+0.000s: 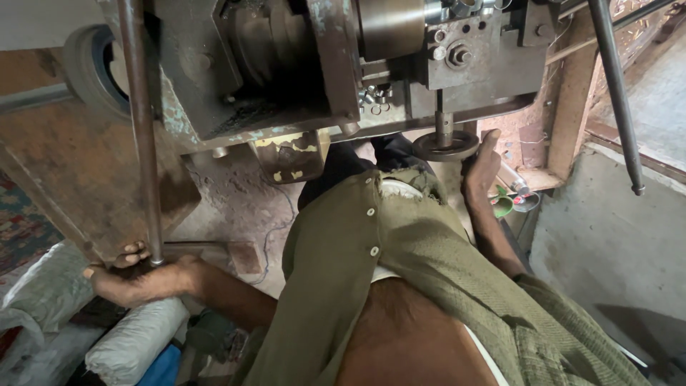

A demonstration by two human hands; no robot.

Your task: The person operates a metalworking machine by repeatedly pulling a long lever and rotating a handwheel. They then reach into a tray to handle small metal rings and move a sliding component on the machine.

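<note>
My left hand [136, 277] grips the lower end of a long rusty steel rod [141, 136] that runs up past a metal lathe [300, 64]. My right hand [480, 168] rests against the rim of a round handwheel [446, 146] under the lathe's carriage block [479, 61]. My olive button shirt fills the lower middle of the view.
A second thin dark rod [616, 93] leans at the right beside a grey wall [607, 236]. White filled sacks [132, 339] lie at lower left. A tyre [89, 71] stands behind the lathe at upper left. Small green and metal items [511, 196] sit by the right hand.
</note>
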